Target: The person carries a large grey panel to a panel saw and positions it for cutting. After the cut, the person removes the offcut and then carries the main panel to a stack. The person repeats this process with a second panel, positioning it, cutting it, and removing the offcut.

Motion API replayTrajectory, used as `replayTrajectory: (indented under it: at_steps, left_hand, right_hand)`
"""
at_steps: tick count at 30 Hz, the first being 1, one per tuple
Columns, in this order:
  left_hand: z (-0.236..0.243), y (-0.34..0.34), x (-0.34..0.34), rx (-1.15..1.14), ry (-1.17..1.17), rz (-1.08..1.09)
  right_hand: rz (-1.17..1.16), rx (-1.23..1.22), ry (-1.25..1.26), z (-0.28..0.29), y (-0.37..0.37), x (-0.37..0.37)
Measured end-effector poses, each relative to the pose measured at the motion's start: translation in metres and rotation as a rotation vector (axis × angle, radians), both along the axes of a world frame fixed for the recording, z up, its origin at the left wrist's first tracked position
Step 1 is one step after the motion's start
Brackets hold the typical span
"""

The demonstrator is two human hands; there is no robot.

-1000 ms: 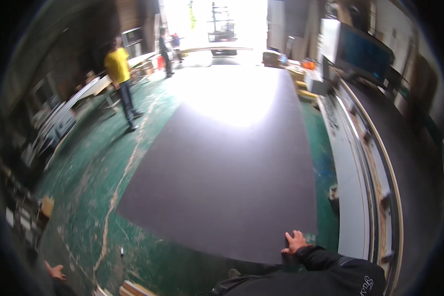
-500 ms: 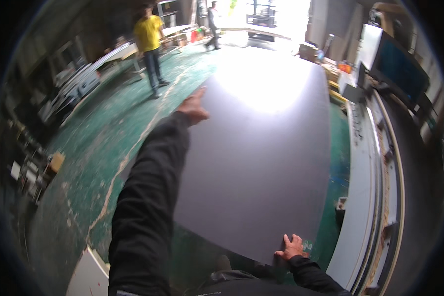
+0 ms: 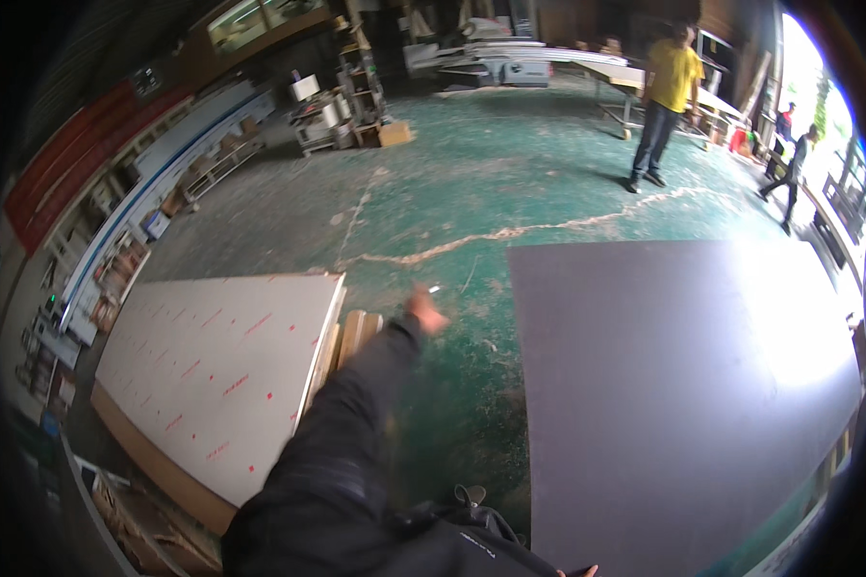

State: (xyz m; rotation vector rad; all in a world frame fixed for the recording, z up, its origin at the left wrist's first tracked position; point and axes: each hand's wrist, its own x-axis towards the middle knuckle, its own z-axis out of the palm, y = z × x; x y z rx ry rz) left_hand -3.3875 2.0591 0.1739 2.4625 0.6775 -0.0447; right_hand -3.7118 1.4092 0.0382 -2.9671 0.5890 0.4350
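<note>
My left hand (image 3: 425,310) reaches out over the green floor between two boards. It is blurred, so its fingers and anything in them are unclear. Only a small bit of my right hand (image 3: 577,571) shows at the bottom edge, by the near edge of the large dark grey sheet (image 3: 625,404), which has a bright sheen at the upper right. At the left lies a stack of white panels (image 3: 202,375) with small red marks, and narrow wooden pieces (image 3: 356,337) stand out along its right side.
A worker in yellow (image 3: 675,77) stands beyond the dark sheet; another person (image 3: 797,168) is near the bright doorway. Long racks (image 3: 144,192) line the left. Shelving (image 3: 361,87), a cardboard box (image 3: 394,134) and a machine bench (image 3: 520,67) stand at the back.
My view has swung left, so the white stack shows and the dark sheet sits to the right. My left hand has left the sheet's side for the floor gap; my right hand is mostly out of sight.
</note>
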Motion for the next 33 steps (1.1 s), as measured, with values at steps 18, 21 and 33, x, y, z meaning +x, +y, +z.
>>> replayTrajectory:
  at_steps: [18,21,33]
  left_hand:
    - [-0.041,0.242,-0.004,0.422,-0.200,-0.067]
    - [-0.124,0.045,0.022,0.155,-0.302,-0.376]
    - [-0.174,-0.255,-0.029,0.402,0.071,-1.209]
  right_hand:
    - [-0.075,0.154,0.056,-0.003,0.004,0.018]
    - [-0.212,0.076,-0.253,0.030,0.002,0.064]
    - [-0.138,0.360,-0.119,0.004,0.049,0.161]
